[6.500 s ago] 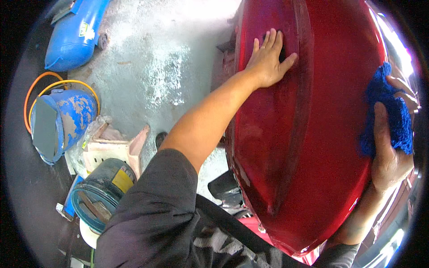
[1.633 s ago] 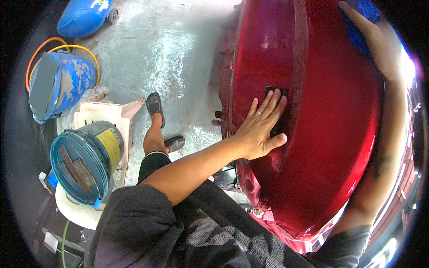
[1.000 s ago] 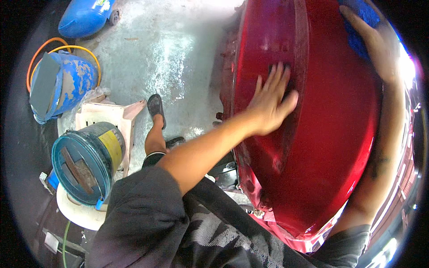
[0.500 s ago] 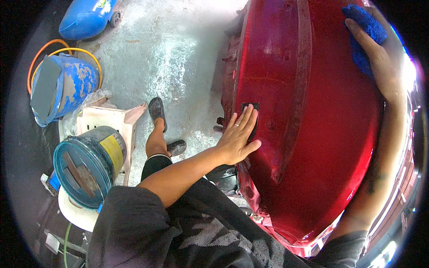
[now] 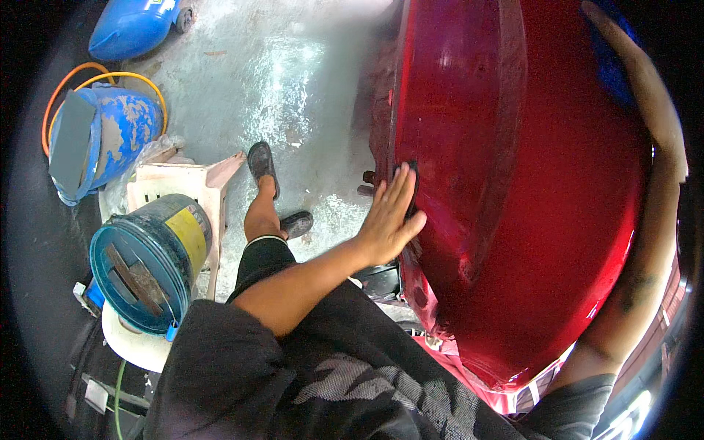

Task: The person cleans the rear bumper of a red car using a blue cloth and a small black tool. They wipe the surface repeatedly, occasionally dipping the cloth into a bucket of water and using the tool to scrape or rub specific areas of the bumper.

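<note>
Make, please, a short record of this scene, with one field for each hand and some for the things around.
Left hand: flat over a dark pad, at the left edge of a curved red panel
Right hand: at a blue cloth, grip mostly hidden
Bucket: blue-green, brown strips inside
Barrel: blue, worn patches
Floor: grey, shiny in places

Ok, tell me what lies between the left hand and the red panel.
A dark pad lies between the left hand and the red panel, as the head view shows; the hand covers most of it.
</note>
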A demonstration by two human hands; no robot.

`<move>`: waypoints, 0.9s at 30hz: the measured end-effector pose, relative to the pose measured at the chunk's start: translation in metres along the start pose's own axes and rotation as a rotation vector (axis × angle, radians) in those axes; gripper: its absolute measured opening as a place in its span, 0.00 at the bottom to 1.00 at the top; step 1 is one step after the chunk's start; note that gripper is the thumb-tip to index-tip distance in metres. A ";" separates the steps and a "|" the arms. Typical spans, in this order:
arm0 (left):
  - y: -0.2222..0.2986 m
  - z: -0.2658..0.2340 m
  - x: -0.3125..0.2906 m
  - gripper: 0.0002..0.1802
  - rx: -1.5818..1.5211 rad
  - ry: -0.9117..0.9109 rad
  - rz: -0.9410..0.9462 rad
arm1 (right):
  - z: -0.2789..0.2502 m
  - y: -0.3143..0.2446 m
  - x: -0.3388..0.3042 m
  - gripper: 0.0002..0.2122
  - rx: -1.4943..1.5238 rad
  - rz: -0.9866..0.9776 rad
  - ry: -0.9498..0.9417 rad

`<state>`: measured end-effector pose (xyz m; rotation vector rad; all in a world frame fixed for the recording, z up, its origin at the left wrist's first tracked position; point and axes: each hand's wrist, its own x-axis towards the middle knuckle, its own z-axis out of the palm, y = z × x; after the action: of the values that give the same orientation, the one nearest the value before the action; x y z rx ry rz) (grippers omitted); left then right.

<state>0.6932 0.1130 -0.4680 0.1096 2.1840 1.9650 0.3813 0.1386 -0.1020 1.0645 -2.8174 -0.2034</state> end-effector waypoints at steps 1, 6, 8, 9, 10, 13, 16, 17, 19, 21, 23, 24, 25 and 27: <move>0.005 -0.006 -0.012 0.50 -0.054 -0.046 -0.012 | 0.000 -0.003 0.000 0.21 0.004 0.001 0.005; -0.011 -0.008 0.040 0.50 0.086 0.066 -0.011 | -0.002 -0.007 -0.001 0.20 0.014 0.001 0.011; -0.033 -0.021 0.088 0.52 0.094 0.131 -0.009 | -0.003 -0.007 0.000 0.19 0.013 0.000 0.007; -0.037 -0.032 0.120 0.52 0.116 0.178 0.022 | -0.008 -0.007 0.001 0.19 0.000 0.002 0.004; -0.041 -0.046 0.156 0.52 0.170 0.228 0.030 | -0.011 -0.009 0.002 0.19 0.001 0.003 0.012; -0.045 -0.124 0.227 0.49 0.326 0.260 -0.056 | -0.004 -0.031 0.007 0.19 0.063 -0.033 0.047; -0.037 -0.114 0.224 0.48 0.287 0.237 -0.058 | -0.011 -0.047 0.001 0.18 0.099 -0.012 0.057; -0.037 -0.088 0.198 0.48 0.274 0.223 -0.003 | -0.016 -0.052 -0.003 0.18 0.116 0.005 0.052; -0.027 -0.029 0.122 0.51 0.166 0.174 0.058 | -0.032 -0.054 -0.009 0.18 0.105 0.031 0.027; -0.022 0.000 0.041 0.52 0.110 0.015 0.018 | -0.040 -0.047 -0.015 0.19 0.075 0.004 -0.051; -0.012 -0.002 0.021 0.52 0.128 -0.046 0.021 | -0.031 -0.046 -0.014 0.19 -0.090 -0.037 0.028; -0.023 -0.011 0.027 0.52 0.210 -0.019 0.029 | -0.024 -0.043 -0.010 0.18 -0.165 -0.104 0.049; -0.035 -0.023 0.037 0.52 0.293 0.005 0.037 | -0.017 -0.042 -0.007 0.18 -0.186 -0.140 0.066; -0.037 -0.036 0.109 0.54 0.265 0.134 0.035 | -0.028 -0.040 -0.010 0.18 -0.210 -0.129 0.057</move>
<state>0.5826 0.0939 -0.5123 0.0572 2.5362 1.7356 0.4193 0.1131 -0.0821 1.1821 -2.6088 -0.4627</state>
